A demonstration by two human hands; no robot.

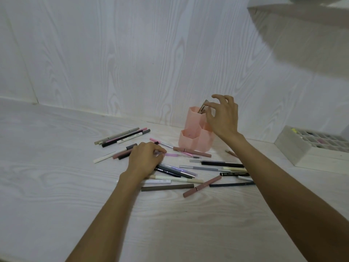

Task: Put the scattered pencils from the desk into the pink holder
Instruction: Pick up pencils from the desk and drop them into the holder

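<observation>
The pink holder (190,136), made of hexagonal cups, stands on the white desk near the back wall. My right hand (222,118) hovers over its tall rear cup and its fingertips pinch the top of a tan pencil (202,106) that stands in that cup. My left hand (144,157) lies on the desk left of the holder, fingers curled round a clear purple pen (174,154). Several pencils and pens lie scattered: a group at the back left (122,138), a brown one (167,187) and a dusty pink one (202,186) at the front.
A white compartment organiser (294,146) with small items sits at the right edge of the desk. A white shelf (302,17) overhangs the upper right. The wood-grain wall (132,63) closes the back.
</observation>
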